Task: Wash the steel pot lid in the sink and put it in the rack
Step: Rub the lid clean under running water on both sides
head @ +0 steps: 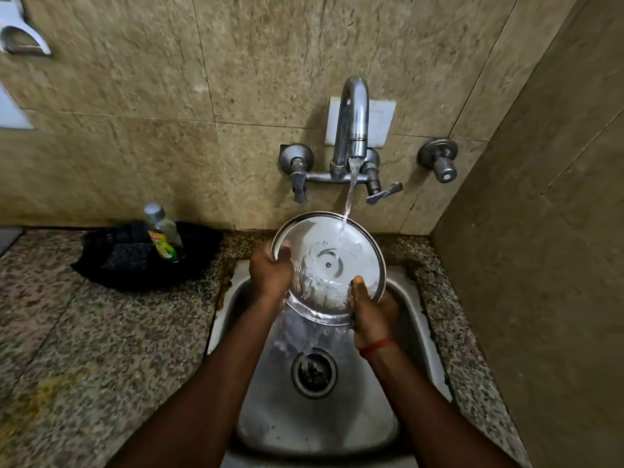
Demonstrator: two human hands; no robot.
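Observation:
The round steel pot lid (pixel 332 255) is held tilted above the steel sink (pixel 410 298), its inner face toward me. Water from the tap (pixel 353 126) falls onto the lid's upper right part and runs down it. My left hand (pixel 271 271) grips the lid's left rim, thumb on the inner face. At the lower right rim my right hand (pixel 369 314) holds the lid, thumb on the inner face too. The rack is out of view.
A dish-soap bottle (pixel 163 233) stands in a black tray (pixel 101 265) with a dark scrub pad (pixel 130 256) on the granite counter (pixel 84 332) to the left. The sink drain (pixel 314 372) lies below the hands. Tiled walls close in behind and on the right.

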